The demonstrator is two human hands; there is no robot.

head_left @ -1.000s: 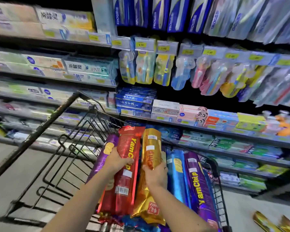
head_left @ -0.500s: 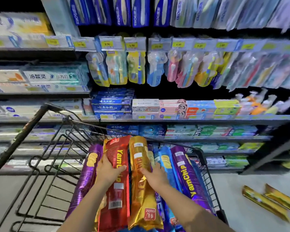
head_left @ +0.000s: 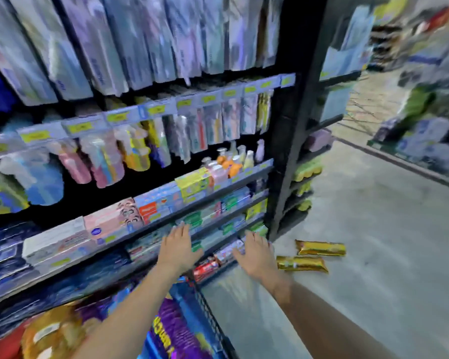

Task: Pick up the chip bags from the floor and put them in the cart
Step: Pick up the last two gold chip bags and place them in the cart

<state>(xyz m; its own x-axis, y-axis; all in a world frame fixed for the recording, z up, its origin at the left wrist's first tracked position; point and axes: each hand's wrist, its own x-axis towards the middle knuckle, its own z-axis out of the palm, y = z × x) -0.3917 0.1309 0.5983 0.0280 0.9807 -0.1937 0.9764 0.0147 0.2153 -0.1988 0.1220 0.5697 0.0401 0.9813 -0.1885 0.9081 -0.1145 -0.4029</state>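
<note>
Two gold chip bags lie flat on the grey floor by the shelf's end post, one (head_left: pixel 320 249) farther away and one (head_left: pixel 301 264) nearer. My left hand (head_left: pixel 178 246) and my right hand (head_left: pixel 255 255) are both stretched forward with straight fingers and hold nothing. The right hand is just left of the nearer gold bag, apart from it. The black wire cart (head_left: pixel 210 314) is at the bottom left, holding purple (head_left: pixel 176 330), gold (head_left: pixel 52 332), red and blue chip bags.
A tall shelf unit (head_left: pixel 283 151) with toothbrushes and toothpaste boxes fills the left side, its black end post just beyond the bags. Grey floor (head_left: pixel 373 255) opens to the right, with more stocked shelves (head_left: pixel 425 130) across the aisle. The view is motion-blurred.
Both hands let go of the red and gold bags in the cart and reached forward, empty. The view swung right, bringing the two gold floor bags toward the middle.
</note>
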